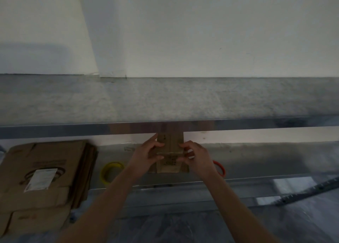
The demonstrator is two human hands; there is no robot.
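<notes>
– White wall at the back, with grey metal shelving in front of it?
– Yes. The wall (pixel 201 31) runs behind an upper shelf (pixel 165 97) with a speckled grey top. A lower shelf (pixel 256 160) sits under it, and both grips are there.
– What lies farthest left of the left grip?
– A stack of flattened cardboard boxes (pixel 60 162), well apart from it. It lies flat on the lower shelf, with a white label (pixel 41 178) on the top sheet.
– And nearer?
– A yellow tape roll (pixel 102 173), lying flat just left of the left forearm, between the stack and the left grip.
– The left grip itself?
– The left grip (pixel 146 153) holds the left side of a small cardboard box (pixel 171 156), thumb across the front and fingers curled at the edge.
– Where is that box?
– Between the two grips, over the lower shelf, standing roughly upright. Its top edge reaches the front rail of the upper shelf. Whether its base touches the lower shelf, I cannot tell.
– The right grip?
– The right grip (pixel 197 155) pinches the box's right edge with curled fingers.
– Anything to its right?
– A red ring (pixel 221 168), just right of the right wrist and partly hidden by it, on the lower shelf.
</notes>
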